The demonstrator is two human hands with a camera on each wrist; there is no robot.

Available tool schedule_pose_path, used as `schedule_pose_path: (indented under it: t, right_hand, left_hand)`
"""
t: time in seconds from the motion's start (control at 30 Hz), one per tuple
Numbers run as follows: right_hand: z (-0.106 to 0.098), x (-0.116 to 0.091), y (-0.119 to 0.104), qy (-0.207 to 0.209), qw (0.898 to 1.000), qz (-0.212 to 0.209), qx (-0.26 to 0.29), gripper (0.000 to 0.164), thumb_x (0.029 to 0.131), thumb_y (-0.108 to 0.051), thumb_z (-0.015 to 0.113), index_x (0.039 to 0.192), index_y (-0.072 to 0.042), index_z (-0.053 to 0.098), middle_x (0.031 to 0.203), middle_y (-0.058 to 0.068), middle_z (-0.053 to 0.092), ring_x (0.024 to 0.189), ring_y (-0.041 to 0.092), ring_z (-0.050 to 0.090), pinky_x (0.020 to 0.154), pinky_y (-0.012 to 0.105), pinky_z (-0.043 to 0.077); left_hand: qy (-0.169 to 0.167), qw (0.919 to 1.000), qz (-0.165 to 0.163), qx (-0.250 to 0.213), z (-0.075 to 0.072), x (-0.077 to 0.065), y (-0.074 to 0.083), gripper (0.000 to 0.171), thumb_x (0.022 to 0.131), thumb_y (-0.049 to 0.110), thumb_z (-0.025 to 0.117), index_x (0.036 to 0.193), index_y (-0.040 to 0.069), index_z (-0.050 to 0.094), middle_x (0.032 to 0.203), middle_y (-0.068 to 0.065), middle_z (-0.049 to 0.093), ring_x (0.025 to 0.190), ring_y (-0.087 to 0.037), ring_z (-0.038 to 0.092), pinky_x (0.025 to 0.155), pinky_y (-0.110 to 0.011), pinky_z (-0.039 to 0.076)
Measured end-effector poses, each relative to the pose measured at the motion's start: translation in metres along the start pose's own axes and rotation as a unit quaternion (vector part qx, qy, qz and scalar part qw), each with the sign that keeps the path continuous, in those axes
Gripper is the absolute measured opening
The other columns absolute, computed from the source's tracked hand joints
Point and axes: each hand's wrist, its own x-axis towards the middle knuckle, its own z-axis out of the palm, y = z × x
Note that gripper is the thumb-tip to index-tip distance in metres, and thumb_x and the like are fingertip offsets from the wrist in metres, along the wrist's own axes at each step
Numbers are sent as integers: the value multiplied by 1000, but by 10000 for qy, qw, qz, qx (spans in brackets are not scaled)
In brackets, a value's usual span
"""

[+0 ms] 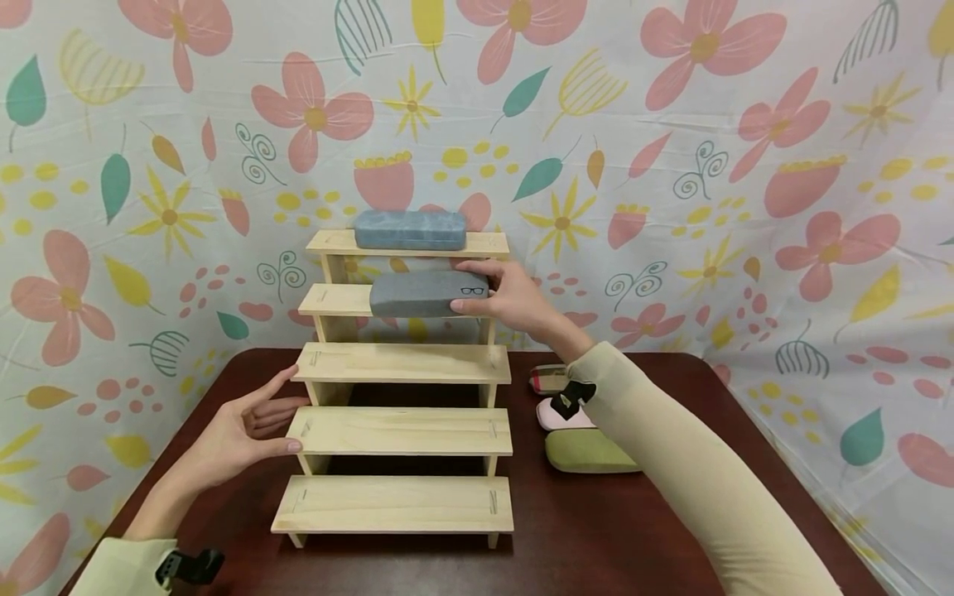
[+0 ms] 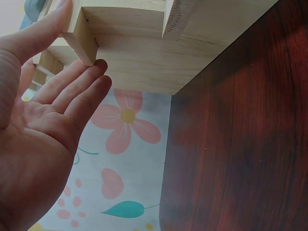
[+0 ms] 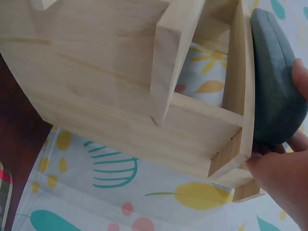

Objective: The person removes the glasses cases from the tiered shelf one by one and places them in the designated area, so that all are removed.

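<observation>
A grey glasses case (image 1: 413,295) with a small glasses print lies along the second-highest step of a pale wooden stepped rack (image 1: 402,362). My right hand (image 1: 514,298) grips its right end, thumb in front and fingers behind. In the right wrist view the same case (image 3: 276,77) rests against the step board. On the top step sits a blue glasses case (image 1: 410,230). My left hand (image 1: 242,426) is at the rack's left side, fingers fairly straight; in the left wrist view its fingertips touch the edge of a step board (image 2: 82,43).
Right of the rack, a green case (image 1: 589,451), a pink case (image 1: 562,415) and a plaid case (image 1: 547,379) lie on the dark red table (image 1: 633,530), partly hidden by my right sleeve. A flower-patterned cloth (image 1: 462,99) hangs behind the table.
</observation>
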Motion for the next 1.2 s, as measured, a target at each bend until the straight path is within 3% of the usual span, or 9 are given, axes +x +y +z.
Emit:
schedule_pose_path:
  t: [0.2, 0.33, 0.5, 0.7, 1.0, 1.2]
  right_hand:
    - [1, -6, 1, 134, 9998, 57, 118, 64, 93, -22, 84, 151, -12, 60, 161, 8, 47, 148, 22, 42, 108, 43, 44]
    - [1, -11, 3, 217, 9996, 123, 134, 65, 92, -23, 85, 151, -12, 60, 163, 9, 45, 153, 20, 34, 109, 43, 41]
    - [-2, -16, 4, 279, 9985, 197, 438, 64, 91, -20, 86, 149, -12, 62, 160, 6, 48, 152, 18, 37, 118, 39, 38]
    - [-6, -25, 4, 225, 9967, 126, 774, 63, 89, -14, 86, 147, -6, 62, 158, 10, 50, 150, 21, 41, 118, 43, 39]
    - [-14, -44, 6, 130, 9962, 91, 852, 62, 91, -14, 85, 148, -9, 62, 161, 8, 47, 150, 22, 41, 116, 48, 41]
    - [-22, -53, 7, 231, 9953, 80, 937, 61, 91, -9, 84, 148, -9, 62, 154, 10, 54, 138, 22, 53, 106, 42, 49]
  left_hand:
    - [-19, 10000, 34, -63, 1, 0, 0, 102, 87, -4, 85, 169, 15, 29, 140, -32, 60, 127, -9, 64, 98, -22, 53]
    - [-18, 9999, 54, -101, 2, -2, 1, 102, 86, -6, 84, 169, 14, 29, 141, -33, 59, 128, -12, 64, 99, -22, 53]
    - [-9, 10000, 58, -60, 2, -1, 3, 102, 86, -6, 84, 169, 14, 29, 139, -33, 60, 127, -9, 64, 98, -22, 53]
    - [-10, 10000, 43, -74, 3, -1, 3, 102, 86, -6, 85, 169, 15, 29, 139, -33, 61, 126, -8, 64, 98, -21, 53]
    - [-31, 9999, 65, -145, 3, -1, 1, 101, 86, -7, 84, 169, 14, 28, 140, -33, 60, 128, -12, 64, 99, -23, 53]
    - [-43, 9999, 32, -108, 3, -1, 4, 102, 87, -5, 84, 169, 15, 27, 140, -33, 59, 127, -9, 63, 98, -22, 53]
